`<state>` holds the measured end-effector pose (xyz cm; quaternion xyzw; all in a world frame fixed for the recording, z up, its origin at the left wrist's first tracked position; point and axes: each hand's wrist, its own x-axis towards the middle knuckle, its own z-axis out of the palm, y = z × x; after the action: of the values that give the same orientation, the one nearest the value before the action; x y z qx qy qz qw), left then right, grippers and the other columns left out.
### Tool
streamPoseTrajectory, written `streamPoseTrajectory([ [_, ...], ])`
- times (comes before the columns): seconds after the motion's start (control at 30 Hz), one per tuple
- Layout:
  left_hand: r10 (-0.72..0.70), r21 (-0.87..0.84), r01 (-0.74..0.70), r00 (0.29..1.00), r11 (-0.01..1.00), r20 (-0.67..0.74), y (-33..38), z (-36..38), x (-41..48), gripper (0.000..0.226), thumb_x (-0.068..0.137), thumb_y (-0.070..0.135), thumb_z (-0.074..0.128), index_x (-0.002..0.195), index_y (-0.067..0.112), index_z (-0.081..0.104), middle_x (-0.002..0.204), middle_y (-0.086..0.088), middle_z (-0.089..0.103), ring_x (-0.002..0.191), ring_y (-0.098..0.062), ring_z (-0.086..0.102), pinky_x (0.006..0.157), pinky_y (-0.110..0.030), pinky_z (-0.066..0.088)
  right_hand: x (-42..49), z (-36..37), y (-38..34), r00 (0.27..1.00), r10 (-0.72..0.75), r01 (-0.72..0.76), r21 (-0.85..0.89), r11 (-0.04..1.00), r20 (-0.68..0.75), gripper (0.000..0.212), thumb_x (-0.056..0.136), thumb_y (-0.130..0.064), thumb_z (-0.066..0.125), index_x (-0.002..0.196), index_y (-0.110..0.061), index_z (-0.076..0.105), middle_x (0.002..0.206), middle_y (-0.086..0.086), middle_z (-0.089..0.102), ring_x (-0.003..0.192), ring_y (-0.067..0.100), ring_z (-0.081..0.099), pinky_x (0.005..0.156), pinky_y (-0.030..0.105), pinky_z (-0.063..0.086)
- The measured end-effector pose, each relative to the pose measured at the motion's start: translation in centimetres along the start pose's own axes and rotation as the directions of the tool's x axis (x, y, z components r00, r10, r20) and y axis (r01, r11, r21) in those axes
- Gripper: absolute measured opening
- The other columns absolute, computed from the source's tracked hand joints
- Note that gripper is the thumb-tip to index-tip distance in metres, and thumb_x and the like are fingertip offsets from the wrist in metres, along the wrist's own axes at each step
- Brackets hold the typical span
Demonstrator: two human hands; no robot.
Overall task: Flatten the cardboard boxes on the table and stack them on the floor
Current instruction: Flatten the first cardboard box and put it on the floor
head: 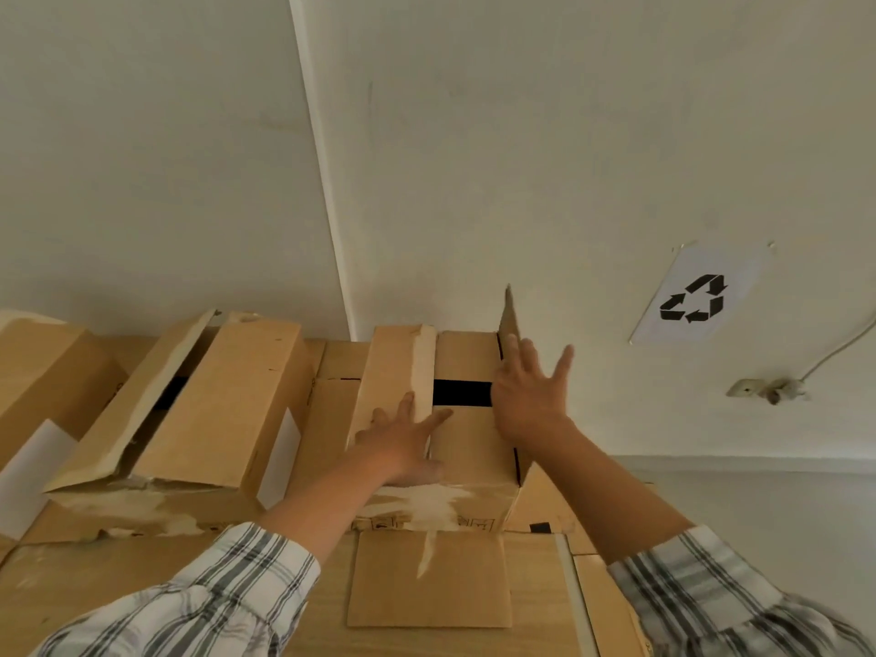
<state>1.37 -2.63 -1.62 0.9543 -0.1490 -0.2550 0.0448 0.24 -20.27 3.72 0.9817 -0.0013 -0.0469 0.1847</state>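
Head view shows the job near its start, as I judge it: at least two boxes stand unflattened among more cardboard, and the floor (782, 514) at the right, as far as it shows, carries no stack. The middle box (469, 448) sits in front of the person, on top of other cardboard rather than directly on any desk surface that I can make out; its top flaps are partly open with a dark gap between them. The left hand (407, 443) lies flat on the left flap (396, 372), fingers spread, its grip apart and clamped on nothing. The right hand (531, 395) is also spread wide, its fingers against the upright right flap (509, 324), pushing rather than gripping (that is my reading of the pose). A second box (208, 410) stands just to the left, its flaps loose and its tape torn. A flat cardboard piece (429, 578) lies nearest the person. Writing is scarce: a paper sign (701, 296) on the wall bears a black recycling symbol and no words; small printed marks on the middle box's front are too small to read.
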Motion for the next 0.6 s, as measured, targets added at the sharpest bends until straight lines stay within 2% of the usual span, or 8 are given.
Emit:
streamPoseTrajectory([
  [0.07,0.016,0.002,-0.016,0.999,1.0,0.029,0.2,-0.6,-0.3,0.074,0.082,0.05,0.05,0.149,0.055,0.018,0.165,0.004,-0.018,0.145,-0.046,0.009,0.106,-0.059,0.037,0.0,1.7,1.2,0.997,0.043,-0.039,-0.065,0.997,0.06,0.056,0.097,-0.03,0.039,0.15,-0.013,0.034,0.163,0.018,-0.001,0.147,0.042,-0.016,0.102,0.077,-0.015],
  [0.17,0.013,0.007,-0.013,1.0,1.0,0.01,0.5,-1.7,-1.3,0.072,0.085,0.038,0.047,0.153,0.039,0.025,0.166,0.001,-0.017,0.148,-0.046,0.006,0.11,-0.059,0.032,-0.3,4.7,1.4,0.988,0.093,-0.087,-0.056,0.995,0.121,0.057,0.099,-0.034,0.033,0.152,-0.013,0.028,0.162,0.017,0.014,0.147,0.042,-0.015,0.101,0.072,-0.023],
  [0.23,0.012,0.011,-0.011,0.998,1.0,-0.069,0.4,-2.9,-2.3,0.072,0.088,0.04,0.049,0.155,0.027,0.027,0.167,0.0,-0.015,0.151,-0.043,0.0,0.116,-0.06,0.023,-0.5,6.5,0.9,0.979,0.106,-0.115,0.043,0.992,0.173,0.055,0.098,-0.028,0.037,0.15,-0.014,0.028,0.157,0.014,0.029,0.149,0.04,0.004,0.108,0.071,-0.009],
  [0.33,0.007,0.266,0.087,0.942,0.96,-0.336,-0.7,-4.7,-3.6,0.053,0.089,0.041,0.055,0.136,0.016,0.055,0.167,-0.006,-0.003,0.151,-0.043,-0.005,0.118,-0.065,0.009,-0.5,7.8,0.6,0.969,0.119,-0.175,0.261,0.949,0.215,0.045,0.094,-0.018,0.045,0.138,-0.014,0.037,0.137,0.011,0.049,0.128,0.033,0.043,0.102,0.048,0.041],
  [0.4,0.002,0.468,0.213,0.909,0.857,-0.417,-2.1,-5.5,-4.0,0.039,0.086,0.03,0.064,0.124,0.02,0.065,0.167,-0.01,-0.001,0.149,-0.044,-0.013,0.115,-0.07,-0.003,-0.1,8.0,0.5,0.981,0.103,-0.154,0.337,0.929,0.164,0.041,0.094,-0.013,0.045,0.135,-0.011,0.04,0.133,0.012,0.048,0.122,0.031,0.046,0.092,0.038,0.047],
  [0.47,-0.083,0.543,0.293,0.922,0.787,-0.378,-3.8,-5.4,-4.0,0.054,0.085,0.025,0.067,0.137,0.022,0.057,0.167,-0.01,-0.006,0.149,-0.044,-0.016,0.114,-0.067,-0.004,0.6,8.0,0.4,0.99,0.088,-0.125,0.384,0.915,0.113,0.043,0.095,-0.008,0.045,0.137,-0.011,0.039,0.133,0.012,0.045,0.121,0.03,0.043,0.09,0.035,0.048],
  [0.53,-0.183,0.535,0.306,0.945,0.787,-0.27,-5.3,-4.6,-3.7,0.065,0.088,0.022,0.063,0.149,0.015,0.042,0.166,-0.011,0.0,0.149,-0.041,-0.004,0.117,-0.059,0.006,1.2,7.7,0.1,0.992,0.079,-0.112,0.425,0.898,0.095,0.052,0.095,-0.007,0.044,0.145,-0.014,0.032,0.137,0.012,0.042,0.123,0.031,0.042,0.091,0.037,0.049],
  [0.6,-0.222,0.398,0.277,0.959,0.875,-0.178,-6.6,-3.4,-3.4,0.056,0.088,0.017,0.062,0.142,0.008,0.048,0.157,-0.013,0.023,0.142,-0.037,0.023,0.113,-0.047,0.027,1.8,7.1,-0.2,0.988,0.078,-0.133,0.467,0.874,0.136,0.059,0.097,-0.01,0.04,0.152,-0.019,0.023,0.142,0.012,0.039,0.126,0.033,0.039,0.094,0.041,0.047],
])
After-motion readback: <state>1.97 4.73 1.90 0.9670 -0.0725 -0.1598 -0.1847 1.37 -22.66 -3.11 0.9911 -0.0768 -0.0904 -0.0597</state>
